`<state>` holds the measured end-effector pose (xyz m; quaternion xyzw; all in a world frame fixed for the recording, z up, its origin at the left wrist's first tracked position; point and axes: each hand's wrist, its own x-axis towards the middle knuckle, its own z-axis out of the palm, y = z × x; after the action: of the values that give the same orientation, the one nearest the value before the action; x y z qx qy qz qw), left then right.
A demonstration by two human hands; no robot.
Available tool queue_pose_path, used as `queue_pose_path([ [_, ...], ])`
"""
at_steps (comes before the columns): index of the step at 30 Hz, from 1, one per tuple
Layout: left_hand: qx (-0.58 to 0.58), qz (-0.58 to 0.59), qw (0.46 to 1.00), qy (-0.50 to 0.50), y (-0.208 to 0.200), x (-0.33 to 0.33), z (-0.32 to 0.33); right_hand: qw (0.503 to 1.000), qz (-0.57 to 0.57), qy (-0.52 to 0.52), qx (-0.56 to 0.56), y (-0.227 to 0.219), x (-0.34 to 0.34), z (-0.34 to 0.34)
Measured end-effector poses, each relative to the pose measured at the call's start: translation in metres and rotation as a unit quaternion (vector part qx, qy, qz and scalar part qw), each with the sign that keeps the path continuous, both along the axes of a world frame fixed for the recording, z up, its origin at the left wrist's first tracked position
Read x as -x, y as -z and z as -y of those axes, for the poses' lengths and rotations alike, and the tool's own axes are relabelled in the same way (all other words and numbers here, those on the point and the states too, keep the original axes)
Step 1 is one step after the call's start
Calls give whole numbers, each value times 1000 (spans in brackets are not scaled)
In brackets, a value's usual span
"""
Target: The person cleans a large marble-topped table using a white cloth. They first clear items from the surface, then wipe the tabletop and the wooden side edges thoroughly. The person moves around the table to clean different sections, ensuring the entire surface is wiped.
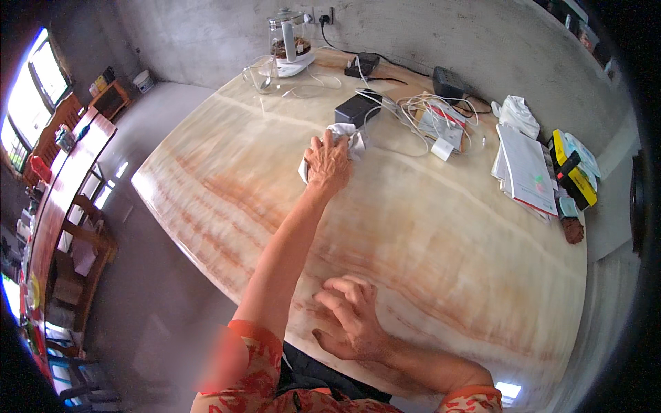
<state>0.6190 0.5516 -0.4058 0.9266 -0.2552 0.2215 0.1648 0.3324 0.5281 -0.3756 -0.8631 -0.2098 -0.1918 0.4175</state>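
Observation:
My left hand (328,166) presses a crumpled white cloth (357,142) onto the marble-patterned table (427,227), fingers bent over it. Just beyond the cloth sits a black box (358,108) with a white cable across it. Close to the table's near edge, my right hand (352,320) hovers over or rests on the surface, which I cannot tell. Its fingers are loosely bent and apart, with nothing in them.
At the back stand a glass kettle (290,47) and a clear glass mug (259,77). Tangled white cables (413,110) lie right of the black box. Stacked papers (527,171) and a yellow-black box (577,171) line the right edge. A long wooden table (65,186) stands far left.

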Motion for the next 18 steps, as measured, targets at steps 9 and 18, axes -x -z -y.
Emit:
queue_pose_path([
  [9, -42, 5, 996, 76, 6, 68, -27, 995, 97, 19, -15, -5, 2, -2],
  [18, 33, -189, 959, 208, -19, 188, -91, 982, 150, 103, -53, 1, -6, -1],
])
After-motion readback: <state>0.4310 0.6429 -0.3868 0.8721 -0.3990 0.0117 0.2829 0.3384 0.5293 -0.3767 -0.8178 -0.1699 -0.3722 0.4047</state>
